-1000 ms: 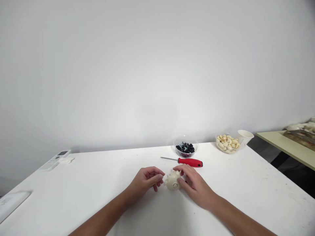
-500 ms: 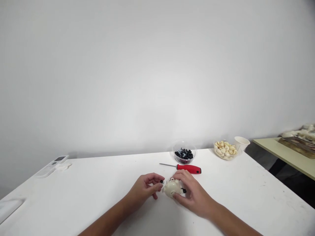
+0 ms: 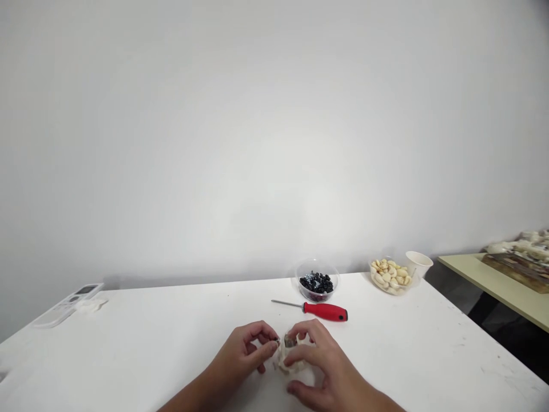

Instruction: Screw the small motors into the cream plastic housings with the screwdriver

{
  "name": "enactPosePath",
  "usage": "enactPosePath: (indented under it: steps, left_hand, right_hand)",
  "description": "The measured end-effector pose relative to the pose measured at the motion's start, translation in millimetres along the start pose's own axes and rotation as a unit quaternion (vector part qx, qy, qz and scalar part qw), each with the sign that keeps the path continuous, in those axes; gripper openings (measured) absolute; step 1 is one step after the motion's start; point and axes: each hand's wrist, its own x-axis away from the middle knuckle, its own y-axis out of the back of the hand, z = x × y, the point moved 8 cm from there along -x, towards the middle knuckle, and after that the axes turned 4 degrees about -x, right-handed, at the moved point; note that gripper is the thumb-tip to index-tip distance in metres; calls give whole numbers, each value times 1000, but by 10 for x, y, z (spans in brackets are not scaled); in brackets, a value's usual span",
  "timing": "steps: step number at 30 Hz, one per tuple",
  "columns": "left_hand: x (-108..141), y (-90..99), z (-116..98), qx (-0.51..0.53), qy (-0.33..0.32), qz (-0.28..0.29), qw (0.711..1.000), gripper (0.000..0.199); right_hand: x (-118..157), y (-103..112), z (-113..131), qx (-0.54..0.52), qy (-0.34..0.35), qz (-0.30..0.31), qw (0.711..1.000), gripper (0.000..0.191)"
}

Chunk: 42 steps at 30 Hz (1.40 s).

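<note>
A small cream-coloured rounded plastic part (image 3: 286,366) is held low over the front of the white table. My right hand (image 3: 321,360) has its fingers over it from the right, index and middle fingertips on it and the thumb lower down. A greyish patch (image 3: 290,341) shows at its upper side, too small to make out. Thumb and index finger of my left hand (image 3: 246,350) are pinched at the part's left edge around a tiny dark piece (image 3: 277,341), mostly hidden by the fingertips. Just beyond the hands lies a red-handled screwdriver (image 3: 325,311).
A clear bowl of small black pieces (image 3: 316,283) stands behind the screwdriver. Farther right are a clear bowl of cream pieces (image 3: 389,274) and a white cup (image 3: 418,263). A white remote control (image 3: 71,305) lies at the left, and a second table (image 3: 463,268) stands at the right.
The cream part has been turned over in my right hand, and a greyish patch now shows. My left fingertips have come up against its edge. The whole view has shifted upward slightly.
</note>
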Motion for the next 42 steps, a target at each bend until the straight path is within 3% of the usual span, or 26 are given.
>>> enactPosePath:
  steps: [2,5,7,13,17,23,26,35,42]
  left_hand:
    - [-2,1,15,-17,0,9,1000,51]
    - [-2,-4,37,-27,9,22,999,48]
    - [-1,-7,41,-36,14,27,999,46]
    - [10,-6,-14,-62,3,28,998,45]
    - [15,-5,-14,-49,2,18,999,49]
    - [7,-17,-46,-42,5,-4,999,48]
    - [12,-41,-121,-61,-8,1,998,41]
    - [63,-67,-314,-177,-77,-15,981,23]
    - [82,-90,-313,-160,-78,-7,984,32]
  right_hand:
    - [25,4,4,0,6,13,1000,40]
    - [40,72,-42,12,0,-19,1000,56]
    - [35,83,-108,22,-27,-25,999,66]
    - [28,-61,-136,2,-94,66,993,72]
    - [92,-29,-158,-7,-166,33,986,81]
    - [77,19,-234,-1,-187,-18,982,42]
    - [35,64,-247,-13,-181,-47,982,31]
    - [19,86,-258,-31,-175,-61,982,26]
    - [34,122,-282,-35,-175,-64,982,28]
